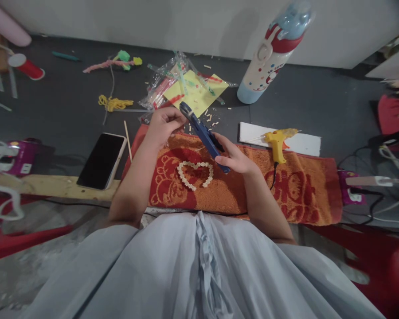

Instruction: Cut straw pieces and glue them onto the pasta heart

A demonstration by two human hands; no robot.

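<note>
My right hand (234,156) is wrapped round a long blue hand tool (204,135) with a metal part near its far, rounded end; its exact kind does not show. Close to that far end, my left hand (166,125) is closed in a pinch, and whatever its fingertips hold is hidden. Below both hands, a heart-shaped outline of small pale pieces (195,165) lies on an orange and red towel (226,195), with a gap at its lower point. Loose pale bits (209,118) are scattered just beyond the tool.
A yellow glue gun (277,144) rests on a white strip (306,142) at right. Behind stand a tall bottle (262,62) and a yellow sheet (199,91) with plastic wrapping. A phone (102,161), thin stick (128,139) and yellow yarn (115,103) lie at left.
</note>
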